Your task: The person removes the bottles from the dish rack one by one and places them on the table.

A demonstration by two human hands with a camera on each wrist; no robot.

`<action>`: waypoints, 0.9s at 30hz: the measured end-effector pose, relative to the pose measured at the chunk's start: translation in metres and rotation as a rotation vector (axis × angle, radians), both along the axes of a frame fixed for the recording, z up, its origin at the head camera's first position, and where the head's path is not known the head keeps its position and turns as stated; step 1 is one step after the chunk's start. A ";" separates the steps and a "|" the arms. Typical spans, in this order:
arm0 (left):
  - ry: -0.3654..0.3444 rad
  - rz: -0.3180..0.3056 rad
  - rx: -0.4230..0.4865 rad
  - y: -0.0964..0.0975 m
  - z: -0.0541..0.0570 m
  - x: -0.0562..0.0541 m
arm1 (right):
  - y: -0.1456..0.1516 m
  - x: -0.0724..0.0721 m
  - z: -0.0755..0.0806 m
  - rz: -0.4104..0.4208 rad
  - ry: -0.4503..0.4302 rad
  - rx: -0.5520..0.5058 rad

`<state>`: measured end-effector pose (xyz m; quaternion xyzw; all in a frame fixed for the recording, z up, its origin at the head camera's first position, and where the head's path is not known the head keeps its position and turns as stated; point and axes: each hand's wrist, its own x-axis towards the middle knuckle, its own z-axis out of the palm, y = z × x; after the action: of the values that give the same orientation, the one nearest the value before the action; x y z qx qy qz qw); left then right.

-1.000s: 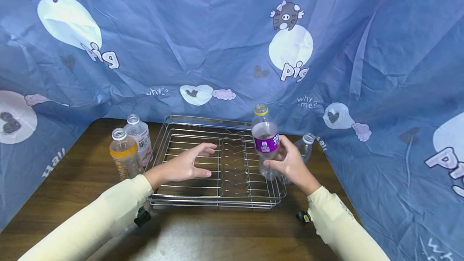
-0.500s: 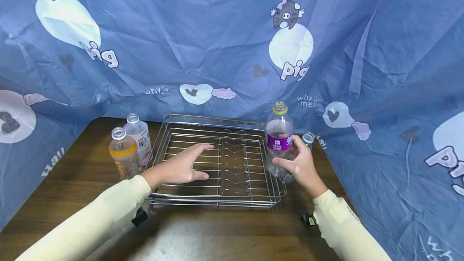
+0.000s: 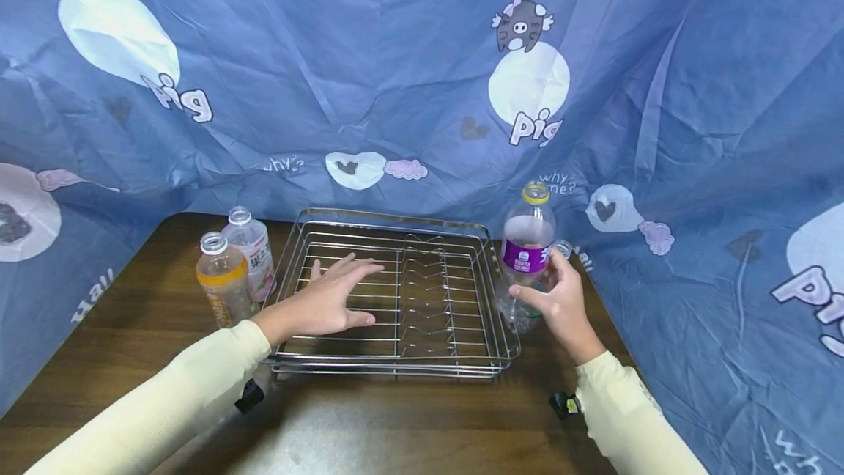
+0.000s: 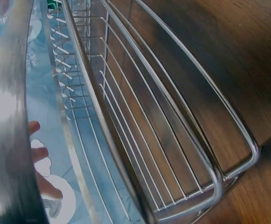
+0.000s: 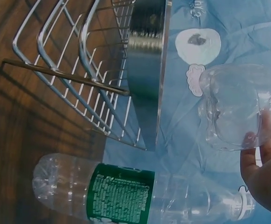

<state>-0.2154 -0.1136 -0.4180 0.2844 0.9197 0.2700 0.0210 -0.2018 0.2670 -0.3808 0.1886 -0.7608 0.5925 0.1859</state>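
Observation:
My right hand [image 3: 560, 306] grips the lower half of a clear, uncapped plastic bottle [image 3: 527, 229] with a purple label and yellow neck ring. The bottle is nearly upright, raised beside the right end of a chrome wire dish rack [image 3: 389, 370]. In the right wrist view its clear base [image 5: 233, 107] sits within the curled fingers [image 5: 268, 151]. A second clear bottle with a green label [image 5: 121, 193] stands right of the rack, mostly hidden behind the held one in the head view. Over the rack's left half, my left hand [image 3: 316, 306] hovers with fingers spread and nothing held.
At the rack's left side stand an orange-banded bottle [image 3: 224, 281] and a bottle with a white printed label [image 3: 253, 244], both uncapped. A row of wavy wire dividers [image 3: 427, 299] runs through the rack. Blue patterned cloth [image 3: 395, 94] hangs around the wooden table [image 3: 369, 424].
My right hand has carried the purple-labelled bottle rightward, from over the rack to its right end, overlapping the green-labelled bottle. My left hand has shifted slightly left, and its fingers have spread.

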 end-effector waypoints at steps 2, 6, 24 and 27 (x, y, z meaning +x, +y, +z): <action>0.014 0.011 -0.006 0.000 -0.001 0.000 | 0.002 0.002 0.000 -0.008 -0.003 -0.020; 0.021 0.013 0.008 -0.002 -0.001 -0.002 | 0.008 0.005 -0.002 -0.035 0.007 -0.055; -0.023 -0.038 0.023 -0.009 -0.001 -0.006 | 0.032 0.020 -0.018 -0.161 0.029 -0.113; -0.023 -0.041 0.030 -0.009 -0.002 -0.006 | 0.037 0.024 -0.023 -0.226 0.021 -0.074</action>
<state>-0.2210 -0.1224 -0.4205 0.3002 0.9092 0.2865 0.0327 -0.1777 0.3039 -0.4035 0.1009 -0.7527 0.5936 0.2664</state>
